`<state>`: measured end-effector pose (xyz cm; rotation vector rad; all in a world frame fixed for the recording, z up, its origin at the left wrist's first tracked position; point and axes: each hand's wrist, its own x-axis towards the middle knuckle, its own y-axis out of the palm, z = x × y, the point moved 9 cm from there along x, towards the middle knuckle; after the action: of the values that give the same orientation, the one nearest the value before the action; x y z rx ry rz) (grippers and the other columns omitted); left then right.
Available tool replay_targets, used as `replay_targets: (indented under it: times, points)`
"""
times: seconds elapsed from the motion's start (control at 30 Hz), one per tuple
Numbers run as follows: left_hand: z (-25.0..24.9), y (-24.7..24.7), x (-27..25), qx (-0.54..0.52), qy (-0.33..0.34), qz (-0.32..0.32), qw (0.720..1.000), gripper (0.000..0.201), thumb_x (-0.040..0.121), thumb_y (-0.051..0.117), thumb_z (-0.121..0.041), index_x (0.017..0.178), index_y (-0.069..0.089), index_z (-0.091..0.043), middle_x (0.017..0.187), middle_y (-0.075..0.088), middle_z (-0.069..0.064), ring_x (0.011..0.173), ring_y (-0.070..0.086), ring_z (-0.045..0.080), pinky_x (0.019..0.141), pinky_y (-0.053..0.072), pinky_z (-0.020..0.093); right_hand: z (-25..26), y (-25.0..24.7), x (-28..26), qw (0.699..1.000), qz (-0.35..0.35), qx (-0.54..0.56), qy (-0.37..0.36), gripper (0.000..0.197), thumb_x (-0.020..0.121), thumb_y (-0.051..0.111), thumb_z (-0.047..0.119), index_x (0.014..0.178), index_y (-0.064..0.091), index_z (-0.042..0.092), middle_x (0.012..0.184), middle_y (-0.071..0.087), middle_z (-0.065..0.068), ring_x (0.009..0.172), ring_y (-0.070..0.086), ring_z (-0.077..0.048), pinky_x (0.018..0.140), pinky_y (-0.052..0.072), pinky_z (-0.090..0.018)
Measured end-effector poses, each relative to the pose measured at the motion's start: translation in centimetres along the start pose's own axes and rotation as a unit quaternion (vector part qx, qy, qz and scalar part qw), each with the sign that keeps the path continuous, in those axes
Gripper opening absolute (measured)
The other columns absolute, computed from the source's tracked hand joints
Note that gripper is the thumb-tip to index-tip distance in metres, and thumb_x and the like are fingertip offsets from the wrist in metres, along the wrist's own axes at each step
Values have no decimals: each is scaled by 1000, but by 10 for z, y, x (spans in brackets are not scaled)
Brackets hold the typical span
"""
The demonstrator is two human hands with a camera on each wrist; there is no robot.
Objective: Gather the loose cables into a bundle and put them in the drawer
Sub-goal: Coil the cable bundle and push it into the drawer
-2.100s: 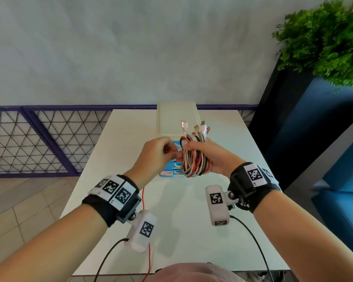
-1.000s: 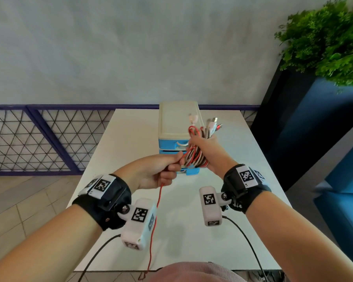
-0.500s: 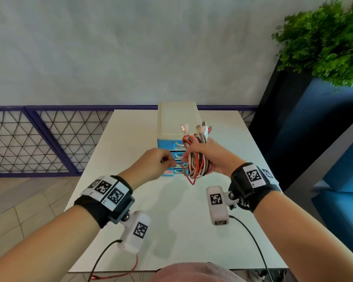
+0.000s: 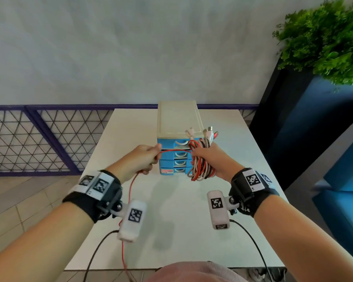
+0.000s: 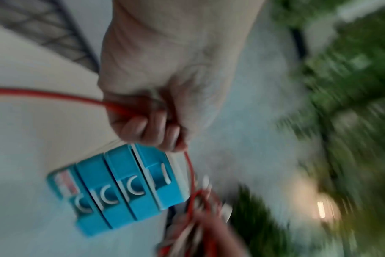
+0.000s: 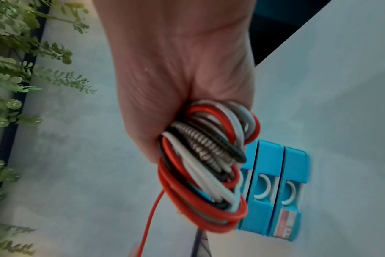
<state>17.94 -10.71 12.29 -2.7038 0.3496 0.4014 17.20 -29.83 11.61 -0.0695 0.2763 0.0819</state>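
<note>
The left hand (image 4: pixel 143 159) has pulled the red cable (image 4: pixel 174 151) taut again from the bundle (image 4: pixel 201 163) gripped in the right hand (image 4: pixel 211 158), fingers closed around it, so another wrap follows before the drawer (image 4: pixel 178 154).

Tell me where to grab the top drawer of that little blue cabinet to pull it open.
Hook a fingertip into the white curved handle recess at the middle of the top drawer front, coming from the near side, straight at its face. The fronts face the person, and the cable bundle covers their right edge.

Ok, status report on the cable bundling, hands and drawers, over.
Right hand grips cable bundle. Left hand grips red cable, taut to bundle, loose tail hanging off table edge. Drawer unit drawers all closed, none opened yet.
</note>
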Motion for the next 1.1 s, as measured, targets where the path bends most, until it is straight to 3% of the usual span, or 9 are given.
replay_targets:
  times: [0.17, 0.27, 0.37, 0.47, 0.63, 0.77, 0.87, 0.97, 1.1]
  points:
    - [3, 30, -14, -315, -118, 123, 934, 24, 100, 41, -19, 87, 61, -15, 60, 56, -7, 47, 53, 4, 46, 51, 16, 1, 2, 4, 997, -3, 58, -44, 18, 91, 65, 28, 98, 62, 12, 67, 65, 3, 63, 66, -11, 62, 56, -27]
    - [-12, 51, -19, -319, -118, 143, 930, 18, 96, 50, -18, 87, 65, -12, 63, 66, -5, 53, 64, 4, 52, 55, 16, 0, 23, 5, 995, 40, 80, -47, 30, 90, 62, 42, 91, 62, 12, 73, 65, -1, 67, 67, -14, 67, 55, -30]
    - [-17, 64, -21, -301, -132, 148, 933, 13, 91, 60, -18, 84, 65, -8, 63, 70, 0, 55, 68, 7, 51, 56, 16, -1, 47, -1, 981, 137, 135, 2, 59, 83, 57, 59, 113, 64, 9, 87, 70, -11, 77, 70, -23, 69, 57, -34]
    - [-17, 67, -21, -257, -135, 139, 947, 11, 88, 64, -18, 82, 64, -9, 60, 69, 0, 49, 65, 5, 46, 54, 15, 2, 54, -7, 969, 199, 148, 11, 54, 86, 62, 48, 119, 60, 5, 90, 69, -14, 76, 70, -22, 66, 58, -33]
    - [-13, 73, -22, -191, -94, 183, 960, 23, 95, 51, -35, 78, 51, -19, 52, 43, -9, 34, 25, 1, 32, 18, 12, 4, 19, 9, 988, 34, 146, -27, 7, 86, 60, 4, 91, 56, 7, 70, 58, -12, 57, 62, -21, 55, 55, -29]
    - [9, 78, -34, -191, -122, 268, 936, 31, 100, 38, -38, 75, 48, -21, 53, 29, -10, 37, 18, 2, 35, 11, 16, 1, -28, 22, 963, -110, 246, -18, 12, 90, 58, 9, 100, 52, 7, 78, 58, -12, 55, 64, -17, 47, 52, -24]
    - [40, 76, -44, -76, -145, 323, 932, 29, 101, 38, -31, 77, 51, -21, 57, 34, -9, 43, 20, 5, 40, 17, 16, -2, -45, 24, 952, -99, 289, 14, 15, 90, 61, 19, 98, 54, 8, 80, 62, -8, 63, 68, -15, 53, 56, -27]
    - [50, 63, -27, 91, -85, 273, 954, 23, 99, 46, -26, 82, 59, -19, 67, 47, -5, 51, 31, 8, 49, 28, 19, 3, -31, 17, 967, -1, 251, 41, 12, 90, 61, 18, 95, 58, 7, 79, 66, -8, 72, 71, -20, 74, 61, -41]
    - [-1, 36, 0, 221, 111, 45, 968, 18, 91, 57, -17, 77, 65, -22, 71, 63, -8, 67, 55, 6, 64, 41, 21, 6, 8, 0, 987, 118, 91, 61, 9, 91, 56, 6, 97, 59, -1, 87, 66, -18, 70, 70, -23, 69, 61, -39]
